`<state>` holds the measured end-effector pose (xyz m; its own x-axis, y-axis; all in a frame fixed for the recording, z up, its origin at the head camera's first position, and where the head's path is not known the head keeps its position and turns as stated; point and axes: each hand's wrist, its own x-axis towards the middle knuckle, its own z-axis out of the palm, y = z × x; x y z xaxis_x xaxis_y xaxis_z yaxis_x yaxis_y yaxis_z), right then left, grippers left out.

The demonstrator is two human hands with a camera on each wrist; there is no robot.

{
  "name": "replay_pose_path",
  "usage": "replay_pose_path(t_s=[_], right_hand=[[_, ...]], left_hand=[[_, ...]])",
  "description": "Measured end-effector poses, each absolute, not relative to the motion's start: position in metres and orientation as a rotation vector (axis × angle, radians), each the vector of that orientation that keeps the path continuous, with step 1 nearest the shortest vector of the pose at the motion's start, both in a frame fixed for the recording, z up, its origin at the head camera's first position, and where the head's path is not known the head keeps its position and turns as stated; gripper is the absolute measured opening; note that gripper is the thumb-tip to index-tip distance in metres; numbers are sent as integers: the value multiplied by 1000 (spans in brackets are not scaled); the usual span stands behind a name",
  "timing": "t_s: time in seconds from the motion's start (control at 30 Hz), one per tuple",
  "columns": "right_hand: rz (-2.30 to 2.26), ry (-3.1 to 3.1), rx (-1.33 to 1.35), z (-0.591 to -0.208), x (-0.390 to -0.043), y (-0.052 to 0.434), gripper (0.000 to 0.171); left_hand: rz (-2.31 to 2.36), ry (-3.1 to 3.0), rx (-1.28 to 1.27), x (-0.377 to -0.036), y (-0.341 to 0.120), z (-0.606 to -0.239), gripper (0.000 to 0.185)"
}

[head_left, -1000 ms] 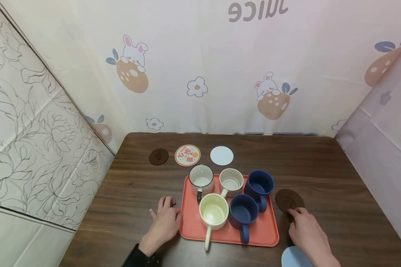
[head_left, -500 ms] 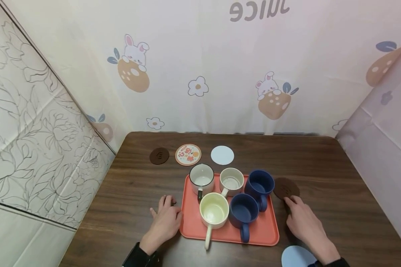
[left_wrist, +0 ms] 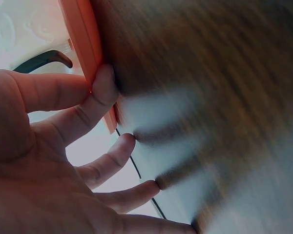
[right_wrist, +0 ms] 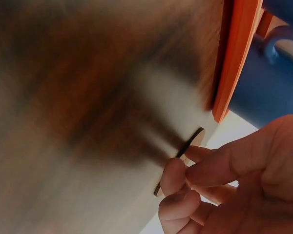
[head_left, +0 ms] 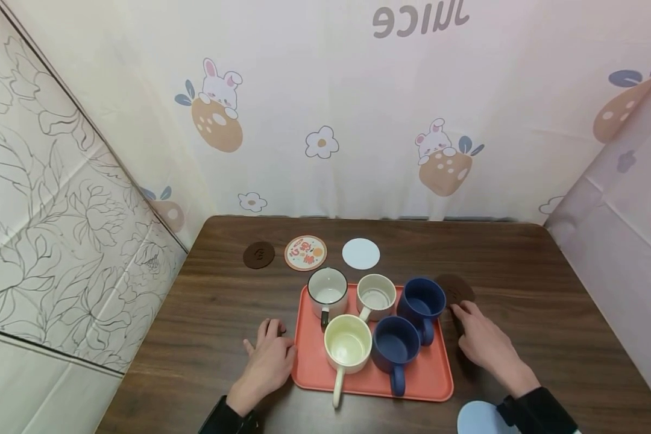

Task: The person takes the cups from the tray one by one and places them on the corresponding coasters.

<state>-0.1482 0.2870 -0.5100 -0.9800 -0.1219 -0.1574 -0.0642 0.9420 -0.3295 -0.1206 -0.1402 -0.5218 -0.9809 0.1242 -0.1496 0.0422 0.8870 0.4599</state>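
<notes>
Brown coaster [head_left: 454, 288] moved away, pinched by right fingers [right_wrist: 174, 176], left fingers [left_wrist: 110, 158] spread, "Juice" [head_left: 426, 18] mirrored.

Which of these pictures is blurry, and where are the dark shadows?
Left wrist view: the table is smeary, with a pale shine and dark streaks by the left hand. Right wrist view: the table is blurry too, with dark smudges, but the coaster looks clearer. Head view: much sharper, with a soft shadow beside the right hand.
</notes>
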Motion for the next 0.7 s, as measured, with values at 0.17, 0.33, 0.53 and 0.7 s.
replay_pose_path(t_s=[0.17,0.33,0.53,0.7], right_hand=[[-496,2942,-206,-508,-159,288,56],[-478,2920,-244,-507,-171,290,57],[-505,2921,-320,-508,-184,294,57],[-515,2927,-415,-507,-192,295,58]], left_hand=[[699,2882,130,-120,-141,-521,22],[722,2875,146,-119,-142,-521,23],[729,2864,150,-119,-142,-520,24],[719,2868,149,-119,-142,-521,24]])
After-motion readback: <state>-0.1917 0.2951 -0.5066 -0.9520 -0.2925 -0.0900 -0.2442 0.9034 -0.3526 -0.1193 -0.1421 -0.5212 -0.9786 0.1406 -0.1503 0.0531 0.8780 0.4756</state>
